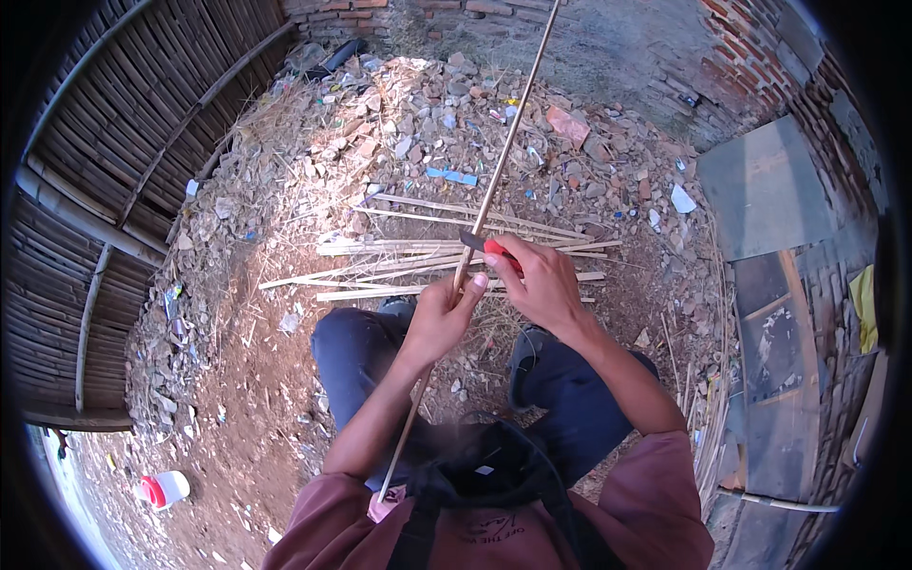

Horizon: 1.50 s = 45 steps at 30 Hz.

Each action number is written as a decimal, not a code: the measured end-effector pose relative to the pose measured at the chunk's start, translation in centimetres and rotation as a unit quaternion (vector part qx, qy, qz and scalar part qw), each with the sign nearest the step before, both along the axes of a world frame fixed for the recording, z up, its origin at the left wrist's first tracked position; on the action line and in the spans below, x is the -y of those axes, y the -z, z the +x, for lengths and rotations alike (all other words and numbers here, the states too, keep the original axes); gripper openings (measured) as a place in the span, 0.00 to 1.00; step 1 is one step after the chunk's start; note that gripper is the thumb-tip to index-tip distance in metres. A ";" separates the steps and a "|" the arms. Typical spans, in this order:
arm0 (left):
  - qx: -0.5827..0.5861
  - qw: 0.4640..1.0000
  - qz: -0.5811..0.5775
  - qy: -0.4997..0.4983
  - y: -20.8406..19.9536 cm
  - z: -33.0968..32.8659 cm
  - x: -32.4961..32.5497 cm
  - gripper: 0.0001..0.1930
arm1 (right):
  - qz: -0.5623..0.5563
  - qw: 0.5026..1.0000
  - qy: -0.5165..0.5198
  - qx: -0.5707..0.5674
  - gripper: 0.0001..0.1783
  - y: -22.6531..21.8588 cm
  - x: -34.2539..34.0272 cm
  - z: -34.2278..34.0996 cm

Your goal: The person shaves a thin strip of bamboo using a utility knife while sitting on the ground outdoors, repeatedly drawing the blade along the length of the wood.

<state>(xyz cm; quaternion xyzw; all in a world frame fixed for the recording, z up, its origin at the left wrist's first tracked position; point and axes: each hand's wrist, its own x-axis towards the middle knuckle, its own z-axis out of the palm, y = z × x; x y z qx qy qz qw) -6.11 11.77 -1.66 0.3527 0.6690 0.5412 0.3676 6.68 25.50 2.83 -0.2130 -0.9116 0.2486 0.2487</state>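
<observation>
A long thin bamboo strip [502,160] slants from the top of the view down past my lap. My left hand [445,313] is closed around it at about its middle, thumb pointing up along it. In my right hand [543,285] is a knife with a red handle [503,254]. Its dark blade [472,241] lies across the strip just above my left hand and appears to touch it. Beyond my hands, several pale split bamboo strips [399,249] lie in a loose pile on the ground.
Rubble and litter [418,123] spread over the ground ahead, up to a brick wall [608,47]. A bamboo slat wall [142,123] stands at left, boards [774,190] lean at right. A red and white container [165,489] sits at lower left.
</observation>
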 end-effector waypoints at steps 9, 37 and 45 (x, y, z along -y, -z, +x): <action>0.090 0.993 0.051 0.052 -0.7 -0.3 0.7 0.17 | -0.027 0.995 -0.095 -0.023 0.14 1.2 -0.1 0.2; -0.168 0.985 0.036 -0.001 -1.0 0.0 0.0 0.18 | -0.009 0.999 -0.016 -0.032 0.08 0.9 2.3 0.0; -0.168 0.985 0.031 -0.014 -0.9 0.1 -0.1 0.18 | 0.001 1.000 0.005 -0.017 0.08 0.2 2.8 -0.1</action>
